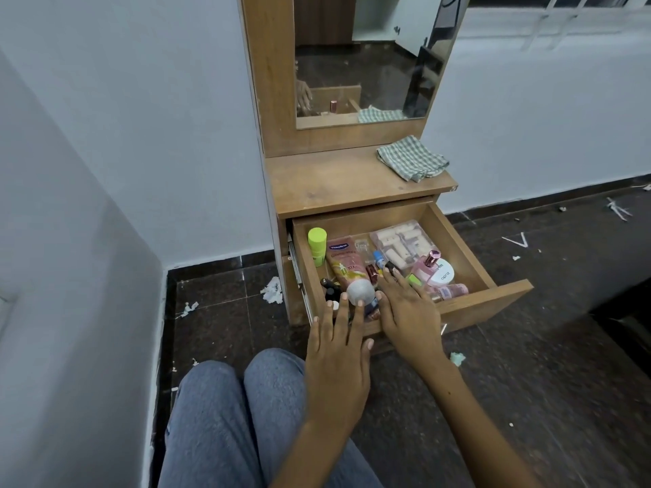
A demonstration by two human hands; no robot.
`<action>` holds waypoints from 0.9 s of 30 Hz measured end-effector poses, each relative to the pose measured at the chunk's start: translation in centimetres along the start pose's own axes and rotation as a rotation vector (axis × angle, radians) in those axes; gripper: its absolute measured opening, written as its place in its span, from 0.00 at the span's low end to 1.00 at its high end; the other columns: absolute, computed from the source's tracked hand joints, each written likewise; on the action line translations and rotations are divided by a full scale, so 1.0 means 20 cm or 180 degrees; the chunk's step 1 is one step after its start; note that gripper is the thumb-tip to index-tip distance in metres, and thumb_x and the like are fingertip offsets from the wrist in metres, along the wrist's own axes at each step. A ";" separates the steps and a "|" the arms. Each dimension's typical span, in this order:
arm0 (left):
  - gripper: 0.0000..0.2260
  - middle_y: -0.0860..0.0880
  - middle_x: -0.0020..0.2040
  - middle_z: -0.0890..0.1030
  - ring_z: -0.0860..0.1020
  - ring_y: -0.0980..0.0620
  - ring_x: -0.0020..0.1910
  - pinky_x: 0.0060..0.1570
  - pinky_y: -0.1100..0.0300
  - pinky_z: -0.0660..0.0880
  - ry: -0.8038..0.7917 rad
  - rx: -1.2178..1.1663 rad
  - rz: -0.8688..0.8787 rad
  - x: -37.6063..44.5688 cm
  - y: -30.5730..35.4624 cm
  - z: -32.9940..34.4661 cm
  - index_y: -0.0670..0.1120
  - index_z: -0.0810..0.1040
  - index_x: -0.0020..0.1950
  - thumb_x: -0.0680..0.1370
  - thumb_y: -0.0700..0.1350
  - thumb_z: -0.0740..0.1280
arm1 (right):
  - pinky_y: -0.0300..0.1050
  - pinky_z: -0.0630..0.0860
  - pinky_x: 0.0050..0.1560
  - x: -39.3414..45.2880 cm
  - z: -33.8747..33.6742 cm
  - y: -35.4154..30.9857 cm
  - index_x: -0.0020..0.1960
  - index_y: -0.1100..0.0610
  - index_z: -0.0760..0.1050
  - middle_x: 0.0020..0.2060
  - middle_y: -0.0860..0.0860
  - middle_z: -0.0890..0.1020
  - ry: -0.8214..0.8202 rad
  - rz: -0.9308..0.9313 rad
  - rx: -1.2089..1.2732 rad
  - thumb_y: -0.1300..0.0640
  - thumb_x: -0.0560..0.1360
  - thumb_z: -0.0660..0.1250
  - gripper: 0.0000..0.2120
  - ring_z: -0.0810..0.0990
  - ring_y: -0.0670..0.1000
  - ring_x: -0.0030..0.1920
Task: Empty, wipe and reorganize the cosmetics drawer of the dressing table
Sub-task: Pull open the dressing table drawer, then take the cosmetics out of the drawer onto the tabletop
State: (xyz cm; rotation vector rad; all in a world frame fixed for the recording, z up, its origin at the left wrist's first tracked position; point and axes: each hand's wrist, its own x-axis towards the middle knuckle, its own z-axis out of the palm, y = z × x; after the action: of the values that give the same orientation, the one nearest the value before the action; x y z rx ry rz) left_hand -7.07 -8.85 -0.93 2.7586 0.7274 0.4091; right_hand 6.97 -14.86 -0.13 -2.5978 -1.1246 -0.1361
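Note:
The wooden drawer (pixel 468 237) of the dressing table stands pulled out, full of cosmetics. Inside lie a neon-yellow bottle (pixel 317 245), a pink Vaseline tube (pixel 347 262) with a silver cap, a clear box of rollers (pixel 401 243), a pink perfume bottle (pixel 428 265), a white round jar (pixel 443 274) and several small lipsticks and nail polishes. My left hand (pixel 338 350) hovers over the drawer's front left with fingers spread, its fingertips at the tube's cap. My right hand (pixel 405 311) reaches flat into the middle, fingertips at small dark items. Neither hand holds anything.
A checked green-white cloth (pixel 412 158) lies on the tabletop (pixel 338 181) at the right, below the mirror (pixel 363 54). Paper scraps (pixel 273 290) litter the dark tiled floor. A white wall stands close on the left. My knees in jeans (pixel 232 413) are below the drawer.

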 end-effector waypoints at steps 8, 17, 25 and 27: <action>0.22 0.46 0.75 0.64 0.59 0.45 0.75 0.71 0.49 0.54 0.0014 0.0022 0.0046 -0.02 0.01 0.01 0.47 0.63 0.75 0.82 0.51 0.49 | 0.51 0.67 0.69 -0.03 -0.01 0.00 0.66 0.58 0.74 0.65 0.53 0.77 -0.0001 0.0033 0.0005 0.48 0.78 0.44 0.28 0.71 0.50 0.69; 0.23 0.47 0.76 0.61 0.56 0.46 0.76 0.73 0.50 0.56 0.0072 0.0032 0.0030 -0.03 0.01 0.01 0.48 0.61 0.76 0.82 0.52 0.48 | 0.50 0.67 0.69 -0.03 -0.01 -0.01 0.64 0.57 0.76 0.62 0.53 0.79 0.0044 0.0097 0.0114 0.48 0.77 0.45 0.27 0.73 0.50 0.67; 0.23 0.46 0.75 0.63 0.58 0.46 0.75 0.72 0.50 0.55 -0.0067 0.0106 -0.0011 -0.02 0.01 0.00 0.48 0.62 0.76 0.82 0.53 0.46 | 0.52 0.71 0.64 -0.03 -0.03 -0.03 0.57 0.56 0.80 0.56 0.52 0.83 0.0300 0.0102 0.0245 0.50 0.76 0.50 0.23 0.79 0.50 0.60; 0.23 0.46 0.75 0.63 0.59 0.46 0.75 0.71 0.51 0.56 -0.0102 0.0116 -0.0005 -0.02 0.02 -0.01 0.48 0.62 0.75 0.82 0.53 0.47 | 0.51 0.72 0.62 -0.03 -0.03 -0.03 0.56 0.56 0.81 0.54 0.51 0.84 0.0349 0.0105 0.0261 0.50 0.76 0.51 0.22 0.80 0.51 0.58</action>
State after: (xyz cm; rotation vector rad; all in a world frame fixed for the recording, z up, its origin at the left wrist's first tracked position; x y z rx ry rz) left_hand -7.35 -9.34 -0.73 2.7915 0.7365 0.3540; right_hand 6.15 -15.18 0.42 -2.5029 -1.0269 -0.2177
